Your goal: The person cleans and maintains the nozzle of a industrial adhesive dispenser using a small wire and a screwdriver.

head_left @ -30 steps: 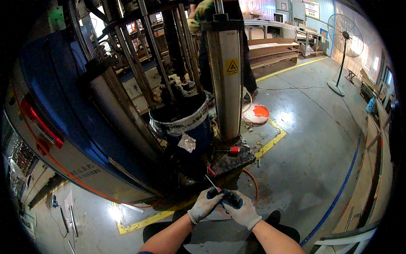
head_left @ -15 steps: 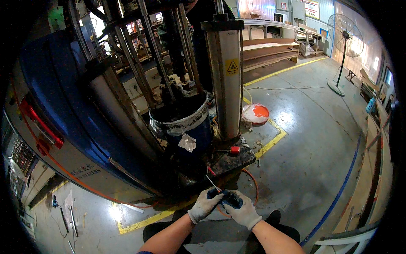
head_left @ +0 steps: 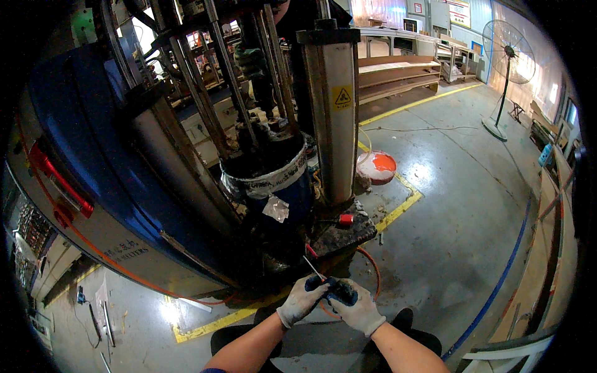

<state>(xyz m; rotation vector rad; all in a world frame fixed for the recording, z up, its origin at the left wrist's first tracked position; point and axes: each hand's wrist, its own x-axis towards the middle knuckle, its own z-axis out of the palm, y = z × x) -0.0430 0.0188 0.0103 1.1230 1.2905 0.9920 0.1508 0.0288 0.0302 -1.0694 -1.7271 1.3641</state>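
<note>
My left hand [head_left: 303,302] and my right hand [head_left: 357,306] meet low in the middle of the view, both in whitish gloves with dark, soiled fingers. The fingers of both are curled together. From between them a thin metal rod [head_left: 313,267] points up and left; its other end is hidden in the gloves. The rod seems pinched by my left hand. What my right fingers close on is hidden. Just beyond stands a machine with a dark blue drum [head_left: 283,202] between two upright cylinders, the right cylinder [head_left: 333,137] bearing a yellow warning label.
A red-handled tool [head_left: 346,219] lies on the dirty machine base [head_left: 357,233]. An orange hose [head_left: 377,273] curves beside my right hand. Behind the drum are a white-and-red bucket [head_left: 377,169], shelves [head_left: 398,78] and a standing fan [head_left: 508,53]. Another person's dark clothing [head_left: 305,81] shows behind the machine.
Behind the machine's rods, a dark greenish sleeve or glove of the other person has come into sight. My hands and the rod have hardly moved.
</note>
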